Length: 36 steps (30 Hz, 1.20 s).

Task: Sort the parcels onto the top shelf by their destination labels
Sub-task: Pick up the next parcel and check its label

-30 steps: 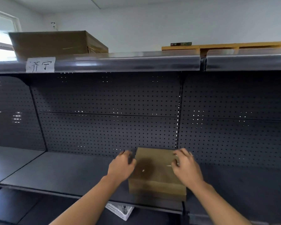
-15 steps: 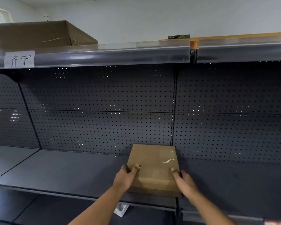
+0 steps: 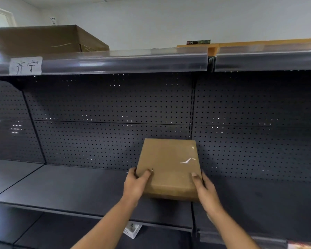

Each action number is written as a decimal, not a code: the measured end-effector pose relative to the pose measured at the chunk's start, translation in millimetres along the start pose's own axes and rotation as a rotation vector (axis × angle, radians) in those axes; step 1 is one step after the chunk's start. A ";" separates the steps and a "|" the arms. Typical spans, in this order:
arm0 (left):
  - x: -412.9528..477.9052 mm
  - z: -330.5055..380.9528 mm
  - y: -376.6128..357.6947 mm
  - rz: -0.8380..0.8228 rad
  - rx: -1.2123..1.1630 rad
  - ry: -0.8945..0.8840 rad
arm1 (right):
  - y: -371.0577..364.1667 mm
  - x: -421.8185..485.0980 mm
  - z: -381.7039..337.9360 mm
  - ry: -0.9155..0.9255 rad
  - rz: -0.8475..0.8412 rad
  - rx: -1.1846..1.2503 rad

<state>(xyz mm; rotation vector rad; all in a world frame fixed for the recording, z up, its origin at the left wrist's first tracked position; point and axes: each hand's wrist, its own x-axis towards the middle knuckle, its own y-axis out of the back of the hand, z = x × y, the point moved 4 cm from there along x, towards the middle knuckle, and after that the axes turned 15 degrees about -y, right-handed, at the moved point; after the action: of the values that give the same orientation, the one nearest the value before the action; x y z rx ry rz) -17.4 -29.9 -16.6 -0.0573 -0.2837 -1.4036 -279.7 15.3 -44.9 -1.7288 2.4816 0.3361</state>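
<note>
Parcel (image 3: 168,168) clamped between left hand (image 3: 135,185) and right hand (image 3: 206,190); top shelf (image 3: 124,62) at 12 o'clock, label probably hidden.

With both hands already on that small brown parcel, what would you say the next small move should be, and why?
Probably lift it straight up toward the top shelf. The left hand and right hand grip the small parcel at its near corners, above the middle shelf, and no destination label shows on its top, so check that against the shelf tag on the way.
</note>
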 end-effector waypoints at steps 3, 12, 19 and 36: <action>-7.5 36.7 7.4 -0.035 -0.075 -0.052 | 10.3 -21.3 -29.5 0.109 0.020 0.060; -48.7 106.2 39.8 -0.037 -0.266 -0.258 | 24.5 -86.4 -85.2 0.376 0.028 0.159; -61.2 120.0 46.6 -0.099 -0.336 -0.247 | 29.8 -113.5 -96.1 0.427 0.035 0.147; -67.6 113.9 64.3 -0.102 -0.326 -0.210 | 37.4 -135.5 -97.4 0.256 -0.201 0.286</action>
<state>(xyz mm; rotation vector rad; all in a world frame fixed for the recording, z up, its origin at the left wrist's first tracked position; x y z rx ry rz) 17.6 69.9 85.9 -0.4665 -0.2308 -1.5374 -262.7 128.5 82.1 -1.9734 2.3366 -0.2608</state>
